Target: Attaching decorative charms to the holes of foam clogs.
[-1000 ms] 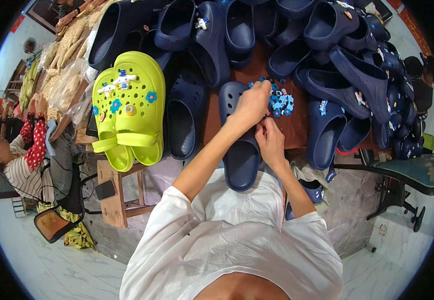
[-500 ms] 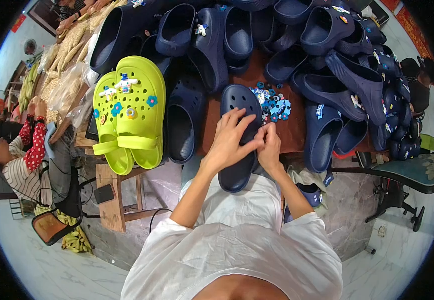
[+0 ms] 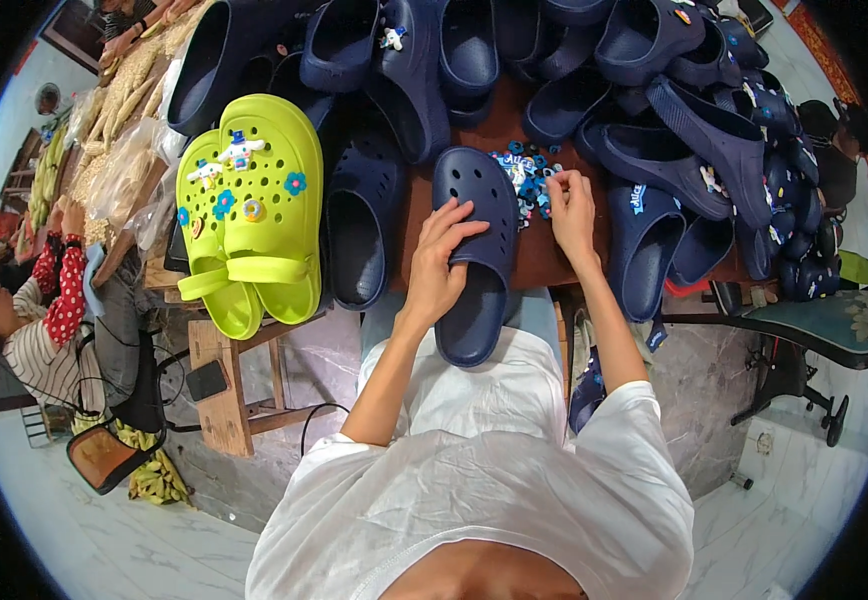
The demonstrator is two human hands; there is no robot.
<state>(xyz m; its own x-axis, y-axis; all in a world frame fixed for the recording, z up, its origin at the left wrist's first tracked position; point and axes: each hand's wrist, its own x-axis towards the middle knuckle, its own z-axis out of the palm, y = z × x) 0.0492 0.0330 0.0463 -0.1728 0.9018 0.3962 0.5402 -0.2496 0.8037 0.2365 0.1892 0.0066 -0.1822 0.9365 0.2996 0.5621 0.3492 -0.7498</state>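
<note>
A navy clog (image 3: 474,328) with round holes lies lengthwise in front of me, its toe on the brown tabletop (image 3: 539,262) and its heel over my lap. My left hand (image 3: 438,268) is closed round its left side, fingers across the upper. To the right of the toe is a small heap of blue, white and black shoe charms (image 3: 524,172). At the heap's right edge, my right hand (image 3: 572,218) has its fingertips pinched together; whatever is between them is too small to make out. The clog's visible holes carry no charms.
Lime-green clogs (image 3: 276,205) decorated with charms stand at the left, beside another navy clog (image 3: 359,235). Many navy clogs (image 3: 634,150) are piled at the back and right. A phone (image 3: 206,381) lies on a wooden stool (image 3: 222,415). Another person (image 3: 49,345) sits far left.
My right hand has left the clog and moved right to the charm heap. My left hand has slid down and left on the clog. The view has shifted slightly.
</note>
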